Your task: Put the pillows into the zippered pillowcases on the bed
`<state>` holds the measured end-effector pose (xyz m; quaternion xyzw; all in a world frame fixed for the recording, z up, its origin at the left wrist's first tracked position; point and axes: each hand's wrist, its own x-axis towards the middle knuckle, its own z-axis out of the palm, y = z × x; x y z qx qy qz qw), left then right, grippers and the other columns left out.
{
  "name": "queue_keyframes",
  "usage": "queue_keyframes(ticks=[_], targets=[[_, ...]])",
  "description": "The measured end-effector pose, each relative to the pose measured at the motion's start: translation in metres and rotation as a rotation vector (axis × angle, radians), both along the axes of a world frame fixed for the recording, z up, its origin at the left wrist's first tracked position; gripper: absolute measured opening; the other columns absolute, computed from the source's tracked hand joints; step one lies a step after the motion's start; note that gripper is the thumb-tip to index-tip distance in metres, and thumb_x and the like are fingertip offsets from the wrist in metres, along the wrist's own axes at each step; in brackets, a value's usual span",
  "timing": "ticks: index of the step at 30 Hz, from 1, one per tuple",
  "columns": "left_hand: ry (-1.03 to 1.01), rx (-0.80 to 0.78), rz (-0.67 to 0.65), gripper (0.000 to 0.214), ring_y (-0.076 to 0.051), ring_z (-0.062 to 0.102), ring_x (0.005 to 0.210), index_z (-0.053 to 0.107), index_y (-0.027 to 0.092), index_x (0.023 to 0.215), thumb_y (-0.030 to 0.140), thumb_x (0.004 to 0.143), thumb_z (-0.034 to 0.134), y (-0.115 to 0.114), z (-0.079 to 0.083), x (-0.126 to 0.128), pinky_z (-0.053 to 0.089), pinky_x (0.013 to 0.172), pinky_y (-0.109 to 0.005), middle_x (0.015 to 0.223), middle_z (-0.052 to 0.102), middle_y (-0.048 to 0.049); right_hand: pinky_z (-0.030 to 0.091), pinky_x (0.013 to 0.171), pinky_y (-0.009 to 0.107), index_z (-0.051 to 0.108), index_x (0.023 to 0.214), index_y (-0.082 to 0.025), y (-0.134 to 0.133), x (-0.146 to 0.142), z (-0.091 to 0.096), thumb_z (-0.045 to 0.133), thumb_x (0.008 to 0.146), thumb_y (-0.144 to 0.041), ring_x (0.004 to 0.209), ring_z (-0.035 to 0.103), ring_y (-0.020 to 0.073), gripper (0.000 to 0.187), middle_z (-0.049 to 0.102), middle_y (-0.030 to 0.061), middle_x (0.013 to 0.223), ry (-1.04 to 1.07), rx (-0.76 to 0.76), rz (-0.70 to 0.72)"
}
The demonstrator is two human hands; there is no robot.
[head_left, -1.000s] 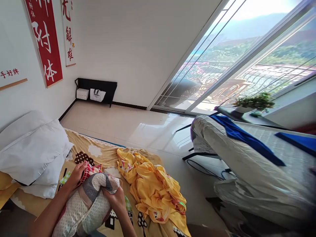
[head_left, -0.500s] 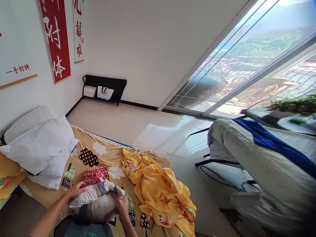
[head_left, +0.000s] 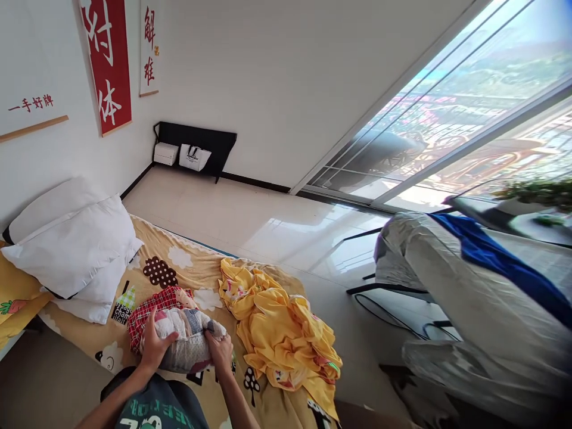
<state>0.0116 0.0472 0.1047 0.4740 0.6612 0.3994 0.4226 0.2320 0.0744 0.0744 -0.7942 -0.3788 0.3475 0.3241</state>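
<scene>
A folded patchwork cloth bundle point(head_left: 187, 339), white-dotted with grey and pink patches, lies on the bed sheet point(head_left: 179, 271) on top of a red checked cloth point(head_left: 152, 304). My left hand point(head_left: 154, 345) lies over the bundle's left side with the fingers curled round it. My right hand point(head_left: 221, 351) grips the bundle's right end. Both forearms come in from the bottom edge.
A crumpled yellow cloth point(head_left: 279, 333) lies just right of the bundle. White pillows point(head_left: 71, 244) are stacked at the left by the wall. A rack draped in grey and blue fabric point(head_left: 473, 280) stands on the tiled floor at right, before a glass door.
The bundle has been lowered from in front of me onto the red checked cloth on the bed. Both hands moved down with it. The view shifted left and down.
</scene>
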Motion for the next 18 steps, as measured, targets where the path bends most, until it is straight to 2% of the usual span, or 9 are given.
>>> queue_keyframes(ticks=[3,5,7,9,13,15,18], targets=[[0.201,-0.022,0.000,0.066,-0.031,0.047,0.133,0.052,0.021,0.136,0.049,0.078,0.064,0.012,0.007,0.016,0.034,0.113,-0.044,0.137,0.057,-0.0150,0.043,0.098,0.055,0.070,0.092,-0.019,0.001,-0.007,0.004,0.058,0.060,-0.054,0.116,0.056,0.0405,0.049,0.066,0.0179,0.118,-0.129,-0.006,0.048],[0.333,-0.084,-0.074,0.062,-0.030,0.052,0.127,0.054,0.020,0.136,0.036,0.077,0.064,0.017,0.007,0.019,0.038,0.109,-0.040,0.131,0.059,-0.0144,0.035,0.107,0.052,0.071,0.097,-0.021,-0.002,-0.017,0.007,0.057,0.065,-0.048,0.127,0.048,0.0374,0.044,0.060,0.0137,0.134,-0.178,0.030,0.123],[0.448,-0.161,-0.202,0.062,-0.028,0.053,0.125,0.055,0.020,0.136,0.023,0.074,0.063,0.016,0.003,0.022,0.040,0.107,-0.035,0.130,0.059,-0.0130,0.029,0.113,0.047,0.072,0.098,-0.023,-0.007,-0.029,0.007,0.055,0.070,-0.040,0.133,0.045,0.0326,0.037,0.058,0.0092,0.138,-0.204,0.071,0.214],[0.519,-0.220,-0.312,0.062,-0.026,0.052,0.126,0.057,0.021,0.136,0.014,0.074,0.059,0.012,-0.003,0.026,0.039,0.107,-0.032,0.133,0.057,-0.0125,0.026,0.116,0.044,0.072,0.103,-0.023,-0.016,-0.043,0.005,0.053,0.074,-0.033,0.133,0.047,0.0291,0.037,0.062,0.0085,0.134,-0.218,0.092,0.299],[0.575,-0.315,-0.366,0.056,-0.024,0.052,0.127,0.059,0.024,0.134,0.007,0.083,0.044,0.005,-0.014,0.028,0.041,0.105,-0.032,0.141,0.053,-0.0111,0.023,0.118,0.045,0.065,0.124,-0.019,-0.037,-0.064,-0.005,0.045,0.075,-0.020,0.135,0.047,0.0271,0.053,0.062,0.0121,0.135,-0.238,0.071,0.378],[0.596,-0.377,-0.361,0.054,-0.024,0.054,0.124,0.060,0.025,0.132,0.006,0.085,0.042,0.008,-0.019,0.025,0.043,0.102,-0.033,0.140,0.053,-0.0105,0.023,0.119,0.046,0.058,0.134,-0.016,-0.050,-0.070,-0.012,0.044,0.075,-0.020,0.141,0.040,0.0276,0.060,0.053,0.0141,0.145,-0.258,0.050,0.409],[0.609,-0.474,-0.332,0.052,-0.025,0.056,0.122,0.059,0.019,0.131,0.005,0.083,0.044,0.017,-0.024,0.018,0.044,0.100,-0.033,0.136,0.055,-0.0137,0.018,0.121,0.048,0.039,0.150,-0.011,-0.069,-0.076,-0.020,0.051,0.075,-0.028,0.151,0.021,0.0296,0.078,0.032,0.0157,0.160,-0.354,-0.001,0.539]])
